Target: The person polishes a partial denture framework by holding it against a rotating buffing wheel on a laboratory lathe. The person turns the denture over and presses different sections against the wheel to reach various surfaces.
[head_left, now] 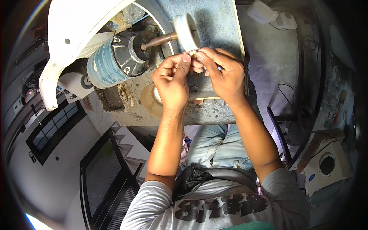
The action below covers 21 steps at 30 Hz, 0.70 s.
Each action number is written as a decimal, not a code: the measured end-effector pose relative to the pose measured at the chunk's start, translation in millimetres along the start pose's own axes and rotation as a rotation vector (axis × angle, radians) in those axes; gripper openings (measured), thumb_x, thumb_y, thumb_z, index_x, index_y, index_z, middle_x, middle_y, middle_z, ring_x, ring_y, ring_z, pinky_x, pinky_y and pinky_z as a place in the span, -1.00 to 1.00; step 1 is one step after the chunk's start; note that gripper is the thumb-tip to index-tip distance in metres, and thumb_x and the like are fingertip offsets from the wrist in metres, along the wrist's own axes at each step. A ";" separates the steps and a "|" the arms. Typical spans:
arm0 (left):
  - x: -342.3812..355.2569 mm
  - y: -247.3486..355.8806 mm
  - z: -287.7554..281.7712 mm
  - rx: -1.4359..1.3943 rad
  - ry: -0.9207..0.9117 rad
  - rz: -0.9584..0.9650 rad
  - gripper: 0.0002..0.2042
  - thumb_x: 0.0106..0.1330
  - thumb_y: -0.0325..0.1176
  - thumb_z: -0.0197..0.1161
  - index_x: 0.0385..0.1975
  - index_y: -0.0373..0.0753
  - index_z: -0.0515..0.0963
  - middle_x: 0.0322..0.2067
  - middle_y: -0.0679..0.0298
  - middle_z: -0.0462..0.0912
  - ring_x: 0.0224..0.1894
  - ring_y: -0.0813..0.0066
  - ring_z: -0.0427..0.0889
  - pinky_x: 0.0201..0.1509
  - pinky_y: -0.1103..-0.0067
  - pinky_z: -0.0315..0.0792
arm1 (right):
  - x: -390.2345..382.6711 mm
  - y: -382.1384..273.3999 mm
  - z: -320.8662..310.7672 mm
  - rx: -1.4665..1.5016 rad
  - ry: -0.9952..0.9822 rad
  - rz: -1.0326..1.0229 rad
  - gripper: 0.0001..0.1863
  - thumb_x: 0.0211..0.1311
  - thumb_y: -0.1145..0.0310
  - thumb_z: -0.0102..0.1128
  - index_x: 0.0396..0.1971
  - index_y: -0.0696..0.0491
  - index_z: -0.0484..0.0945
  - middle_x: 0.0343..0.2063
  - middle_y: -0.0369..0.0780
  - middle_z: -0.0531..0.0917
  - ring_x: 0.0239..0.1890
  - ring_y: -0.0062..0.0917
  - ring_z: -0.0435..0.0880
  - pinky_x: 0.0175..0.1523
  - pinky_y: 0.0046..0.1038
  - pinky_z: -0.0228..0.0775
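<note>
I see a small knobbly pale piece (193, 53) pinched between both hands, beside a white wheel (188, 32)

Nearest me is the grey shirt (218, 188); past it, the left hand (173, 78) grasps the piece's left end between thumb and fingers, and the right hand (228, 76) grips the other end likewise. Its long axis runs roughly left to right, one end toward each hand; I cannot tell which end is its front. It sits just by the wheel's near rim, whether touching I cannot tell. Leftward, a coppery spindle (161, 40) joins the wheel to a blue-and-black motor (108, 63) on the bench (134, 117); farther off, white containers (263, 12) lie beyond the bench's right edge
</note>
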<state>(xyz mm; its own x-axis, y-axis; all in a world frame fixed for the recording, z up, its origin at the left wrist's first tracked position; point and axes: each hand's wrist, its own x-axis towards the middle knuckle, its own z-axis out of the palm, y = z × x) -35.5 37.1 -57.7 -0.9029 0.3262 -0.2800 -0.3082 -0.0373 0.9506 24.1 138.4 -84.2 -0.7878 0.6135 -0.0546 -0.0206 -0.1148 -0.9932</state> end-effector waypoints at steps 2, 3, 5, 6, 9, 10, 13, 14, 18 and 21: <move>2.2 0.2 -0.6 -0.007 -0.013 -0.010 -0.88 0.29 -0.57 0.10 -0.32 -0.51 0.53 -0.46 0.09 0.64 -0.45 0.45 0.62 -0.31 0.60 0.51 | 1.3 1.0 -0.1 -0.018 -0.001 -0.011 -0.86 0.20 0.54 0.13 -0.27 0.24 0.59 -0.53 -0.19 0.61 -0.51 -0.65 0.59 -0.44 -0.61 0.41; 3.3 -0.8 -1.4 -0.022 -0.024 -0.013 -0.88 0.29 -0.58 0.08 -0.32 -0.52 0.52 -0.45 0.07 0.63 -0.45 0.44 0.62 -0.31 0.59 0.51 | 1.8 1.6 -0.3 -0.037 -0.004 -0.021 -0.86 0.19 0.54 0.14 -0.28 0.23 0.59 -0.54 -0.18 0.62 -0.53 -0.64 0.59 -0.45 -0.61 0.41; 3.6 -1.3 -1.3 -0.038 -0.037 -0.018 -0.88 0.29 -0.58 0.07 -0.33 -0.52 0.52 -0.45 0.06 0.63 -0.45 0.43 0.62 -0.31 0.58 0.52 | 2.1 3.0 -0.6 -0.079 0.004 -0.053 -0.86 0.18 0.54 0.14 -0.28 0.23 0.59 -0.55 -0.18 0.62 -0.55 -0.63 0.60 -0.45 -0.60 0.41; 3.0 -0.6 -1.4 -0.050 -0.023 -0.036 -0.87 0.29 -0.57 0.06 -0.32 -0.52 0.52 -0.44 0.04 0.63 -0.45 0.40 0.61 -0.30 0.54 0.50 | 1.9 3.8 -0.1 -0.119 0.008 -0.083 -0.86 0.17 0.54 0.15 -0.28 0.22 0.59 -0.57 -0.18 0.61 -0.56 -0.61 0.60 -0.46 -0.60 0.41; 3.2 -0.7 -2.3 -0.100 -0.001 -0.056 -0.87 0.30 -0.57 0.04 -0.34 -0.52 0.51 -0.45 0.02 0.61 -0.46 0.37 0.60 -0.31 0.53 0.50 | 1.6 5.1 2.1 -0.135 0.031 -0.152 -0.86 0.15 0.54 0.16 -0.29 0.22 0.59 -0.59 -0.18 0.61 -0.59 -0.58 0.61 -0.47 -0.59 0.41; 3.7 -1.0 -3.0 -0.138 0.007 -0.057 -0.87 0.30 -0.59 0.02 -0.36 -0.53 0.50 -0.47 0.02 0.61 -0.46 0.38 0.61 -0.33 0.56 0.51 | 1.4 4.2 2.6 -0.134 0.030 -0.151 -0.86 0.15 0.54 0.16 -0.29 0.22 0.59 -0.59 -0.18 0.61 -0.59 -0.58 0.61 -0.47 -0.59 0.41; 7.0 -0.4 -7.5 -0.116 -0.028 -0.063 -0.84 0.29 -0.53 0.01 -0.34 -0.52 0.50 -0.47 0.03 0.60 -0.48 0.35 0.57 -0.33 0.53 0.46 | 2.2 -0.5 3.5 -0.164 0.016 -0.189 -0.87 0.15 0.54 0.16 -0.31 0.22 0.60 -0.60 -0.18 0.61 -0.60 -0.56 0.61 -0.49 -0.58 0.40; 8.7 0.2 -8.8 -0.116 -0.026 -0.063 -0.84 0.29 -0.53 0.01 -0.34 -0.52 0.50 -0.47 0.03 0.60 -0.48 0.35 0.57 -0.33 0.53 0.46 | 2.4 -1.6 4.3 -0.163 0.024 -0.213 -0.88 0.14 0.54 0.17 -0.32 0.22 0.60 -0.60 -0.17 0.61 -0.60 -0.56 0.61 -0.49 -0.58 0.39; 16.2 4.9 -9.5 -0.109 -0.037 -0.114 -0.84 0.29 -0.55 -0.01 -0.37 -0.54 0.49 -0.53 0.04 0.57 -0.54 0.40 0.53 -0.42 0.56 0.43 | 2.0 1.8 6.2 -0.213 0.029 -0.256 -0.89 0.14 0.55 0.17 -0.34 0.22 0.60 -0.60 -0.17 0.61 -0.60 -0.57 0.61 -0.50 -0.59 0.39; 17.9 6.3 -11.3 -0.116 -0.032 -0.139 -0.84 0.29 -0.57 -0.01 -0.39 -0.54 0.49 -0.57 0.07 0.56 -0.58 0.43 0.51 -0.47 0.59 0.42 | 1.8 2.9 8.4 -0.203 0.044 -0.290 -0.89 0.14 0.55 0.16 -0.34 0.23 0.60 -0.61 -0.18 0.61 -0.61 -0.57 0.60 -0.51 -0.59 0.38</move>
<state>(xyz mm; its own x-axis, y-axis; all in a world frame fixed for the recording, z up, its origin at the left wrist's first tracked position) -56.9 32.0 -58.2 -0.8396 0.3659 -0.4015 -0.4638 -0.0980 0.8805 17.5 132.6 -86.3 -0.7395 0.6315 0.2331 -0.1134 0.2245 -0.9679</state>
